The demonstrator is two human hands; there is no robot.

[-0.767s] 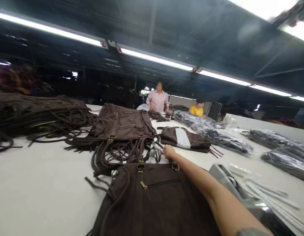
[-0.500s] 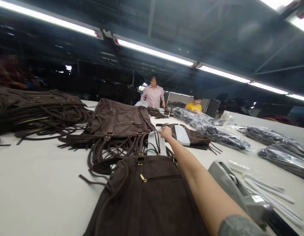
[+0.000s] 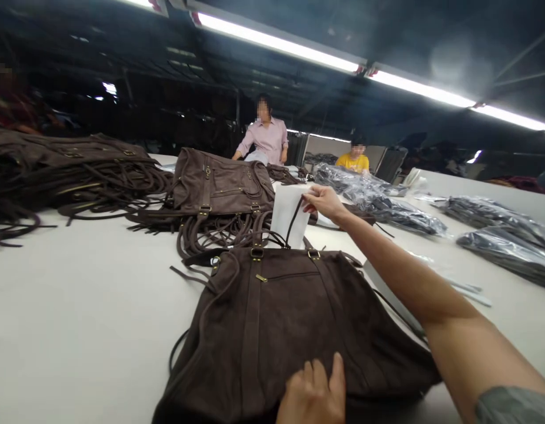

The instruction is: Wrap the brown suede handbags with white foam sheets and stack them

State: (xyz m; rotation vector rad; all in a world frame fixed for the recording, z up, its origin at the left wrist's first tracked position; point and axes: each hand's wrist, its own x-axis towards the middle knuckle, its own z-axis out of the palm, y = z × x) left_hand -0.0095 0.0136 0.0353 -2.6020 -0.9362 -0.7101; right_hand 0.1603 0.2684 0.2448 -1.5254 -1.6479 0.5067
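Note:
A dark brown handbag with a zip pocket, buckled straps and thin cords lies right before me on the white table. My right hand reaches past its top edge and pinches the upper right corner of a white sheet, which stands raised behind the bag. A thin dark cord runs up across the sheet to my fingertips. My left hand rests on the lower front of the bag, its forefinger stretched out and the others slightly bent, with nothing held.
More brown bags with tangled straps are piled beyond, and another pile lies at the left. Plastic-wrapped bags line the right. White strips lie behind my right arm. Two people are across the table.
My right hand has lifted the white sheet from lying back to standing more upright. My left hand has come into view on the bag. The view has shifted downward.

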